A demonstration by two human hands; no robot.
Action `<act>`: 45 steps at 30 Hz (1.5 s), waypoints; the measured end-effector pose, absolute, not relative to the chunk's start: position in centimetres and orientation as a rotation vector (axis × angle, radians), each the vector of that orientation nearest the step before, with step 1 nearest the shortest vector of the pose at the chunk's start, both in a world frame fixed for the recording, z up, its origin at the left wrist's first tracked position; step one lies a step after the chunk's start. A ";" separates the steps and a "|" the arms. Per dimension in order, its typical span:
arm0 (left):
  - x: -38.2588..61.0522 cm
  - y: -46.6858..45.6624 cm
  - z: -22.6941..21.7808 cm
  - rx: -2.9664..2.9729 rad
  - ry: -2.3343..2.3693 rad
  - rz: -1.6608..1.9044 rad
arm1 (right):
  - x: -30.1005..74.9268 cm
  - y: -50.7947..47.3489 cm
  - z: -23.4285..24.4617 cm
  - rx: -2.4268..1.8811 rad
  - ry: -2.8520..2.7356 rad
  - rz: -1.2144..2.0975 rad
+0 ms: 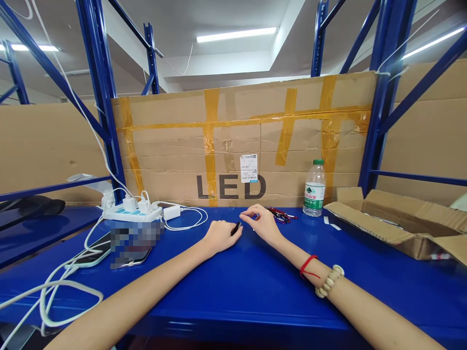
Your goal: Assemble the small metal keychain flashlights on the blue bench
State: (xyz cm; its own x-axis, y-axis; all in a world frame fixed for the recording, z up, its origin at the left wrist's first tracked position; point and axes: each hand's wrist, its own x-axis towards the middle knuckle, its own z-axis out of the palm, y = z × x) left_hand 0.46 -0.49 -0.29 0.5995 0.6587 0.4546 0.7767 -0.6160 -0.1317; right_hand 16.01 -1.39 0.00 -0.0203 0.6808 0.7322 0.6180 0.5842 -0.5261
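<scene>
My left hand (222, 236) is closed around a short black piece that looks like part of a pen (236, 228); its black end sticks up between thumb and forefinger, and the rest is hidden in the fist. Just to the right, my right hand (263, 224) is held above the blue tabletop, thumb and forefinger tips brought close in a pinch. Whatever may be between those tips is too small to make out. Behind the right hand lies a small heap of pens (282, 215) in red, purple and dark colours, partly covered by the hand.
A water bottle (314, 189) stands at the back right, beside an open cardboard box (394, 218) and small white paper strips (332, 223). On the left are a power strip (133, 213), white cables (54, 287) and a phone (95, 251). A large cardboard sheet (171, 150) backs the blue table (233, 296).
</scene>
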 end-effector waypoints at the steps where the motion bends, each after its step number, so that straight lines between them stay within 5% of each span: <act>1: 0.5 -0.5 -0.2 -2.516 -1.184 -0.520 | 15.9 -1.5 0.0 -1.073 -1.719 0.088; 45: 0.5 -0.1 -0.1 -2.611 -1.234 -0.413 | 15.9 -2.1 -0.4 -1.275 -2.011 -0.056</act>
